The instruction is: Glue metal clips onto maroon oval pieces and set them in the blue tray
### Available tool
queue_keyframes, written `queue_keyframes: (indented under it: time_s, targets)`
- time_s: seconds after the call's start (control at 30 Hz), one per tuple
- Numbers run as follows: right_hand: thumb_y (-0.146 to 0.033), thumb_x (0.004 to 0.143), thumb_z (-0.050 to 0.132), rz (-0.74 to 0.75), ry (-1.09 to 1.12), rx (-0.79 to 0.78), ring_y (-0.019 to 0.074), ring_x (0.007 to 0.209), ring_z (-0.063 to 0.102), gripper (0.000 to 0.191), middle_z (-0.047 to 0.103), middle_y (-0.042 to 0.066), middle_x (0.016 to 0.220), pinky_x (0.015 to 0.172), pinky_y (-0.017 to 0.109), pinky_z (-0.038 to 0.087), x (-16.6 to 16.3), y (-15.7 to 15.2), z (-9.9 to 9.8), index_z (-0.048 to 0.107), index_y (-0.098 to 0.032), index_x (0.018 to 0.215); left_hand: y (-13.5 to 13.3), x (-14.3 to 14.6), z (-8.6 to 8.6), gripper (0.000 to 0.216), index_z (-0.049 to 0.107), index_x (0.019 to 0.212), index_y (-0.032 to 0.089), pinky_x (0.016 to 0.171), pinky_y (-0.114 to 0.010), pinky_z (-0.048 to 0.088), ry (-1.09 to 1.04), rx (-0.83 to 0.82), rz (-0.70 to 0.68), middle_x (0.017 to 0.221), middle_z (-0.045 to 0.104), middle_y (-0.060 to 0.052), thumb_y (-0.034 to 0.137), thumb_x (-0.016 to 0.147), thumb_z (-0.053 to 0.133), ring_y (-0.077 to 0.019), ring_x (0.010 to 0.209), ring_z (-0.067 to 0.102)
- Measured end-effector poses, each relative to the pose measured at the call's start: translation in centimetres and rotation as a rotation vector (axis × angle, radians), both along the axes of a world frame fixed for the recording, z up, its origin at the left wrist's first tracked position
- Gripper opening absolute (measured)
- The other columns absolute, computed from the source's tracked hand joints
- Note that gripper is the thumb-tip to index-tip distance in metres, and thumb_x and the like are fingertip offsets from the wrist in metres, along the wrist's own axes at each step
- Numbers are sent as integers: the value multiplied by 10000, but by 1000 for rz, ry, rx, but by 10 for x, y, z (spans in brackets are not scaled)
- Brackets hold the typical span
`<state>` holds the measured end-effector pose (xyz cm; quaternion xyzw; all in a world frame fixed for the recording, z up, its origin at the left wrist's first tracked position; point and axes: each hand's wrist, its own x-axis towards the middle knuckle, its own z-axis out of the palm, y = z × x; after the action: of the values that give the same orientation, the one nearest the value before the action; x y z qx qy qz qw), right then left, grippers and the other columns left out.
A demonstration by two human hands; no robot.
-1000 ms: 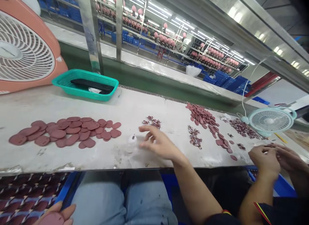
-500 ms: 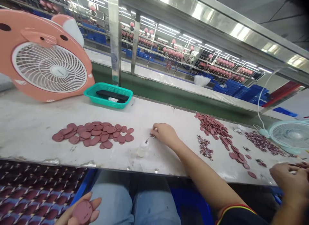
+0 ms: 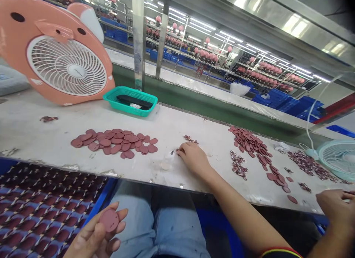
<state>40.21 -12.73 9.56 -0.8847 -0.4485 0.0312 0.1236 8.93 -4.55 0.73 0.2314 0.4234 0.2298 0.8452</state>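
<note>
My left hand is closed on a flat, dusky-pink oval disc with small holes in it, held low over my lap. On the white table my right hand has its fingertips pinched together at the surface. Whatever lies between those fingertips is too small to name. Just beyond them is a small heap of tiny dark reddish pieces. Close to the fingertips, on the left, stands a small dark-tipped item on a pale patch. A pile of similar pink discs spreads over the table further left.
A pink animal-shaped fan and a green basket with a black item stand at the back left. More discs lie to the right. A co-worker's hand is at far right. A blue-edged tray of parts sits lower left.
My right hand has come nearer to me, uncovering the heap of tiny pieces behind it. My left hand with the disc has risen and shifted right. The camera view has tilted slightly.
</note>
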Motion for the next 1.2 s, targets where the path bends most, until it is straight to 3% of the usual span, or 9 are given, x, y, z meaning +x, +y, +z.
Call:
queue_keyframes:
  time_s: [0.07,0.13,0.33,0.4,0.53,0.7,0.87,1.0,1.2]
  targets:
    - [-246,971,541,3,28,65,273,1034,606,146,685,117,1006,927,436,466,-6,-7,-5,643,-152,926,-6,5,14,578,737,1105,366,505,-215,602,-20,1,23,941,822,4,349,566,945,-217,731,769]
    - [-256,956,538,-3,75,149,289,976,620,146,690,131,963,906,460,471,-10,-15,-9,635,-155,915,-11,9,29,451,760,998,266,508,-179,585,-15,-4,40,906,818,-27,248,587,943,-187,722,761]
    - [-463,950,530,-23,352,453,219,776,700,335,731,99,910,763,406,591,-21,-44,1,636,-158,1041,-20,19,74,257,732,1006,165,494,-119,553,99,-40,84,817,781,-46,28,789,745,-124,670,737]
    - [-490,915,606,3,550,553,195,735,717,353,746,80,873,712,355,620,-34,-50,10,662,-168,1047,-23,22,88,210,739,975,155,481,-126,556,131,-65,95,831,778,-55,6,862,642,-107,624,722]
    - [-327,850,758,123,1104,697,156,750,730,191,770,37,874,669,261,626,-76,-49,27,743,-238,1019,-27,26,104,288,769,862,161,429,-120,528,115,-96,84,866,784,-59,0,916,536,-97,578,709]
    - [-221,843,739,252,1294,506,117,788,679,155,742,28,908,706,214,577,-117,-39,29,739,-250,996,-32,22,99,111,806,856,191,455,-115,530,39,-66,-23,843,772,-37,132,764,816,-113,634,706]
    - [-192,788,742,246,1383,502,106,734,626,155,690,23,838,653,204,539,-129,-33,21,710,-203,939,-31,17,88,429,825,880,209,509,-135,537,-24,-4,-135,828,750,-40,469,556,933,-125,674,673]
    - [-144,773,745,291,1390,563,82,723,629,153,678,-3,817,667,176,533,-133,-30,21,722,-201,914,-28,16,81,423,821,831,205,516,-145,532,-69,19,-231,706,697,-21,512,559,923,-118,640,617]
    - [-147,805,739,322,1107,601,108,720,662,146,721,14,831,685,219,560,-137,-34,23,743,-193,944,-28,17,78,331,807,793,199,533,-140,502,-97,46,-257,729,686,-17,485,648,888,-117,672,595]
